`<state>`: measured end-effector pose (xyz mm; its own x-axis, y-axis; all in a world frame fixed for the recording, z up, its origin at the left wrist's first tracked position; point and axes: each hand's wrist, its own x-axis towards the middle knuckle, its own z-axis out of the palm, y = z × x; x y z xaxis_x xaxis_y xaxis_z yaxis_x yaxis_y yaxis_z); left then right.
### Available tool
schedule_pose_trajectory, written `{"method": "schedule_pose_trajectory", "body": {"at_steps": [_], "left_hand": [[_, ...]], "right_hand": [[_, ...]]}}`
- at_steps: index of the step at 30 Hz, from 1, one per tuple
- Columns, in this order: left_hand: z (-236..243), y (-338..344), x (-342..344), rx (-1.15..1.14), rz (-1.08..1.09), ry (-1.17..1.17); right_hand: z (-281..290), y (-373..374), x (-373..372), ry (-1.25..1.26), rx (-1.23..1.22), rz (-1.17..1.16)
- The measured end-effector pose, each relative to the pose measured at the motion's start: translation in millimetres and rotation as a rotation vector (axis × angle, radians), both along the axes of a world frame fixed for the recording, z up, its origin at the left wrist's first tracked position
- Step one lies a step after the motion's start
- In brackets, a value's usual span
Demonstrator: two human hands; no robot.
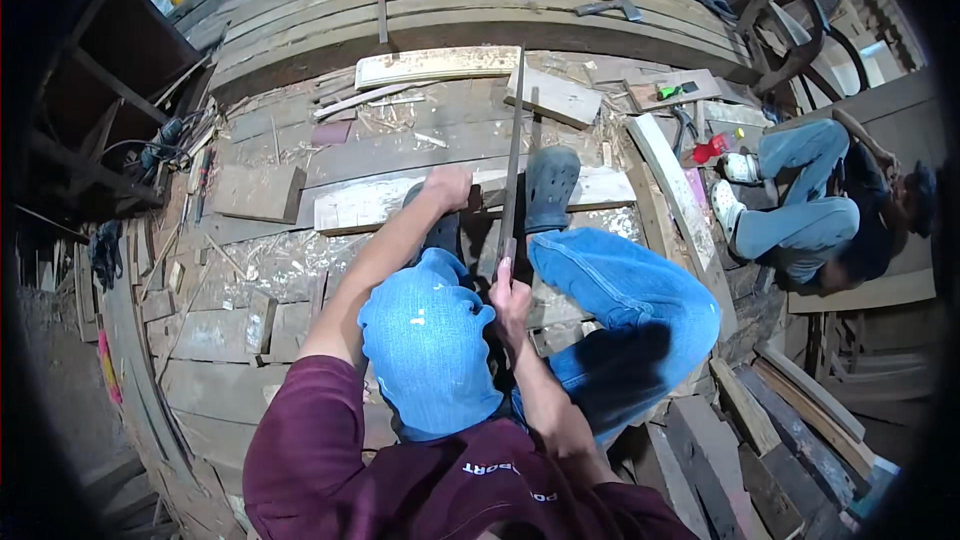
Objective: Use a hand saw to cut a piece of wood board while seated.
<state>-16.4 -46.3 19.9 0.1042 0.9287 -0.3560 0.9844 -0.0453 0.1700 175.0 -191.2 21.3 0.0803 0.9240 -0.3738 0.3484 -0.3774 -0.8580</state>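
A pale wooden board (600, 186) lies crosswise on the floor, with a grey clog (552, 180) on it and the other clog partly hidden behind my left arm. My left hand (450, 187) is closed at the board's upper side, left of the blade; its fingertips are hidden. My right hand (510, 297) is wrapped round the lower end of a long, narrow saw (515, 150). Seen nearly edge-on, the saw points away from me and crosses over the board between my left hand and the right clog. Its teeth cannot be made out.
Loose boards (450, 65) and shavings lie ahead. A hammer-like tool (612, 8) and a red-tipped tool (382, 15) rest on the raised planks. Another person (825, 200) sits at right, near a red bottle (718, 147). A wood block (260, 192) lies left; stacked offcuts (710, 460) lie lower right.
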Motion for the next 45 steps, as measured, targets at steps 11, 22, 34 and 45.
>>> {"method": "schedule_pose_trajectory", "body": {"at_steps": [11, 22, 34, 45], "left_hand": [[-10, 0, 1, -0.056, -0.026, 0.132], [-19, -4, 3, -0.013, -0.01, 0.107], [-18, -2, -1, -0.097, 0.04, 0.129], [1, 3, -3, -0.204, -0.042, 0.122]], "right_hand": [[-2, 0, -10, -0.096, 0.038, 0.138], [-10, 6, -5, -0.18, -0.02, 0.137], [-2, -1, -3, -0.179, -0.03, 0.183], [-14, 2, 0, -0.098, -0.039, 0.147]]}}
